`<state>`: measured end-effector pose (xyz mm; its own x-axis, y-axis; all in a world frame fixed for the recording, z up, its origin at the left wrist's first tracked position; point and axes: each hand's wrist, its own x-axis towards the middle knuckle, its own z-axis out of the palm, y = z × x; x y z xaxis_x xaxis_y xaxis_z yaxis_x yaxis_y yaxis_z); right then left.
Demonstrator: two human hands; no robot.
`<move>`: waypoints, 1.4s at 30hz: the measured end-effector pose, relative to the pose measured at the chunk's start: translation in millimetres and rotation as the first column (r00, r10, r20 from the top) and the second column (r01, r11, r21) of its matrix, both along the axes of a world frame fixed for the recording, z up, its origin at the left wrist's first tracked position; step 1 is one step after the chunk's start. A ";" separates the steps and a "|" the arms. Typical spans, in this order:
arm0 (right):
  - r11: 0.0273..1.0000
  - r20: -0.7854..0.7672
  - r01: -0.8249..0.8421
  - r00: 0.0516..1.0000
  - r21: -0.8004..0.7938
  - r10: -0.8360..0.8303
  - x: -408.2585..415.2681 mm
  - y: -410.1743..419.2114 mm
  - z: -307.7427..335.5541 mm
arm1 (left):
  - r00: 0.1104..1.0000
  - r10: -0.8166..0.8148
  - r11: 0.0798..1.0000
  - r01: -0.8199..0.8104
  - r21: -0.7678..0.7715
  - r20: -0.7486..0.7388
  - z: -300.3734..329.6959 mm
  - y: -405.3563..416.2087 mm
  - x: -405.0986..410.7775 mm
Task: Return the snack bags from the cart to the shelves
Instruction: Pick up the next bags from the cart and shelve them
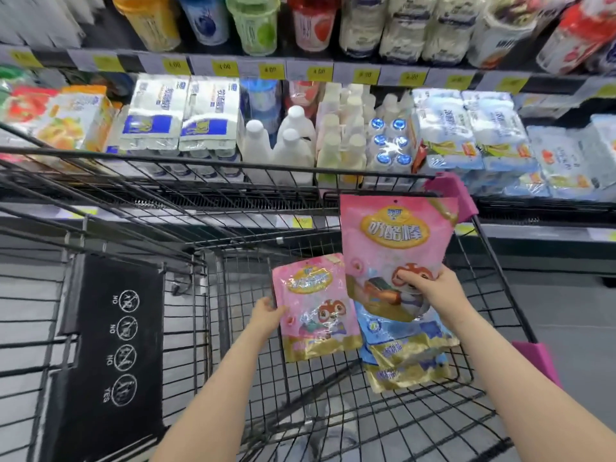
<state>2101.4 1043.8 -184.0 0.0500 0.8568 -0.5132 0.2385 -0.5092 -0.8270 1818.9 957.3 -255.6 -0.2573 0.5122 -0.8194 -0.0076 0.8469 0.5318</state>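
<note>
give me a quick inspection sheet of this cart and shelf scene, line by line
surface: black wire cart, basket floor showing bare mesh near the person
job's things: large pink snack bag lifted upright; smaller pink snack bag held beside it; blue snack bags lying under them in the cart
clutter: black child-seat flap with warning icons, folded in the cart
grippers: left hand grips the smaller bag's edge; right hand grips the large bag
cables: nothing seen
surroundings: chilled shelves with yellow price tags, white bottles and wrapped multipacks behind the cart
</note>
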 end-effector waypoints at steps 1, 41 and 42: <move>1.000 0.003 0.007 1.000 0.000 -0.007 -0.3 -0.4 -7.6 | 1.000 0.008 0.999 -0.007 -0.041 0.029 -11.3 -3.9 4.9; 0.922 -0.204 0.284 0.950 0.264 -0.235 345.1 -37.7 252.2 | 0.973 -0.161 0.720 -0.001 0.694 0.168 309.6 80.6 283.8; 0.919 -0.199 0.288 0.950 0.270 -0.239 369.0 -37.9 256.9 | 0.971 -0.168 0.722 0.005 0.692 0.168 314.0 82.5 310.7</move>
